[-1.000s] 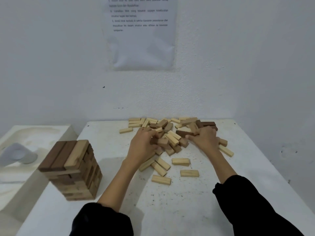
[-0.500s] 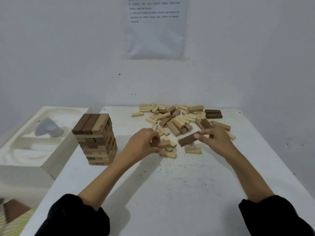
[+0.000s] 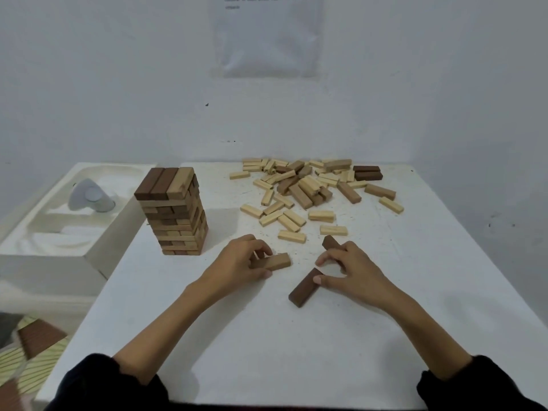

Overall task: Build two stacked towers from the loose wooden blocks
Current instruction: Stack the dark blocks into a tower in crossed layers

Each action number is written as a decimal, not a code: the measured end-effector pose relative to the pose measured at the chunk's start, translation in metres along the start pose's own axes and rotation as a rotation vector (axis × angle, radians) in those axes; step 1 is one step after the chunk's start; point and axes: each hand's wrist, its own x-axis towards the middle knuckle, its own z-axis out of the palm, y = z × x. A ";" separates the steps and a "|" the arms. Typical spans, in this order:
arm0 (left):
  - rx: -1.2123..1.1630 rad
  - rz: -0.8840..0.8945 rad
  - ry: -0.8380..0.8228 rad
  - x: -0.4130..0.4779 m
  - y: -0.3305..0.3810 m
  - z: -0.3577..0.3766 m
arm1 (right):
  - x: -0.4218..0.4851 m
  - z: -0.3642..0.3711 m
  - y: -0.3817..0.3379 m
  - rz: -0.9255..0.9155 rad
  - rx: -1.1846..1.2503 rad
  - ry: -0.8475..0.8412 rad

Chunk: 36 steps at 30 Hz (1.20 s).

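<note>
hands out of the pile (image 3: 308, 188), now mid-frame: left hand (image 3: 237, 262) grips tan block (image 3: 274, 261), right hand (image 3: 353, 271) pinches dark block (image 3: 305, 287). likely base of tower two, right of first tower (image 3: 175, 209).

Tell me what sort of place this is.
Probably a bare room set up for a task trial rather than a home: a white table in a corner of plain white walls, a printed sheet on the wall above it, and wooden blocks laid out.
</note>
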 end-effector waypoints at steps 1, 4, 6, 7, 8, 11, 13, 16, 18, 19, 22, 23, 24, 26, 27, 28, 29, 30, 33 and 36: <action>-0.033 -0.003 0.001 0.000 0.002 0.002 | -0.003 0.001 -0.001 -0.007 -0.008 0.016; -0.079 0.006 0.001 -0.003 0.009 0.010 | -0.011 -0.002 -0.001 0.009 -0.058 0.041; -0.108 0.002 -0.033 -0.008 0.016 0.018 | -0.016 -0.006 0.002 0.044 -0.100 0.042; -0.113 0.000 -0.055 -0.010 0.019 0.022 | -0.017 -0.008 0.003 0.055 -0.110 0.042; -0.109 0.003 -0.069 -0.011 0.022 0.026 | -0.017 -0.009 0.004 0.060 -0.118 0.038; -0.093 0.044 -0.063 -0.011 0.025 0.034 | -0.013 -0.014 0.008 0.036 -0.123 0.034; -0.102 0.088 -0.064 -0.007 0.023 0.035 | -0.007 -0.017 0.012 0.008 -0.106 0.035; -0.145 0.128 -0.102 -0.001 0.019 0.028 | 0.001 -0.020 0.017 0.006 0.019 0.088; -0.180 0.135 -0.141 0.002 0.013 0.022 | 0.006 -0.023 0.020 0.013 0.137 0.104; -0.200 0.141 -0.153 0.003 0.011 0.021 | 0.008 -0.025 0.020 0.008 0.168 0.105; -0.216 0.143 -0.121 0.005 0.005 0.021 | 0.012 -0.028 0.020 -0.025 0.184 0.077; -0.215 0.131 -0.100 0.005 0.003 0.022 | 0.014 -0.028 0.019 -0.045 0.194 0.069; -0.217 0.117 -0.081 0.004 0.001 0.022 | 0.015 -0.027 0.018 -0.068 0.207 0.064; -0.226 0.093 -0.063 0.005 -0.001 0.023 | 0.019 -0.022 0.015 -0.119 0.243 0.063; -0.233 0.087 -0.062 0.006 -0.002 0.023 | 0.021 -0.018 0.013 -0.147 0.264 0.059; -0.237 0.079 -0.063 0.007 -0.002 0.024 | 0.023 -0.014 0.012 -0.174 0.283 0.054; -0.240 0.072 -0.065 0.008 -0.002 0.024 | 0.025 -0.010 0.010 -0.197 0.298 0.053; -0.239 0.069 -0.069 0.008 -0.002 0.024 | 0.027 -0.006 0.009 -0.208 0.318 0.057; -0.229 0.072 -0.082 0.008 -0.001 0.025 | 0.028 -0.002 0.005 -0.198 0.348 0.070; -0.228 0.088 -0.085 0.007 -0.002 0.025 | 0.024 -0.001 0.005 -0.215 0.266 -0.006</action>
